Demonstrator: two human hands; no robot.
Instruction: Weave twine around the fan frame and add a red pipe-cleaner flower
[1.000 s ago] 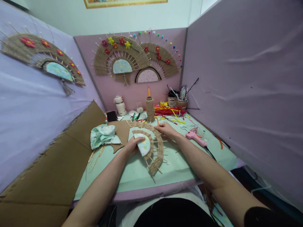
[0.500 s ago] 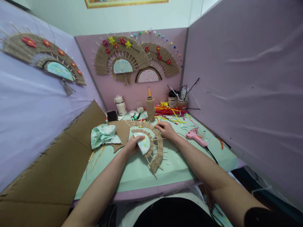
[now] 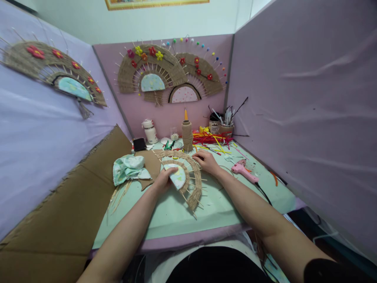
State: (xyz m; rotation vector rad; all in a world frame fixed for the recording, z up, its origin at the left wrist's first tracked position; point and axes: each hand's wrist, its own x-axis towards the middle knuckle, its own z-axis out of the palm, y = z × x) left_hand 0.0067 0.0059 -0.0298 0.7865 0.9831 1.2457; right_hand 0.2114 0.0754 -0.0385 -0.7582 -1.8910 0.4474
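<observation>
My left hand (image 3: pixel 165 179) grips a half-round fan by its patterned pale blue fabric centre (image 3: pixel 178 177), thumb on top and fingers hidden beneath. Two bands of brown twine are woven around thin sticks that spread from the centre, and the outer woven band (image 3: pixel 196 184) arcs to the right. At the band's upper right edge, my right hand (image 3: pixel 204 161) is closed in a pinch; what lies between its fingertips is too small to make out. A thin loose strand (image 3: pixel 227 169) curves out beside the right wrist. Behind the fan stands a cone of brown twine (image 3: pixel 187 136).
A pink glue gun (image 3: pixel 245 173) lies right of my forearm, its cord trailing frontward. Left are crumpled green cloth (image 3: pixel 129 169), cut cardboard (image 3: pixel 149 163) and a large cardboard sheet (image 3: pixel 70 204). Red and yellow craft stems (image 3: pixel 210 138) line the back. Finished fans (image 3: pixel 153 59) hang on the partitions.
The fan has turned a little counter-clockwise and shifted slightly left with my left hand. My right hand stays almost in place, still pinched at the outer edge.
</observation>
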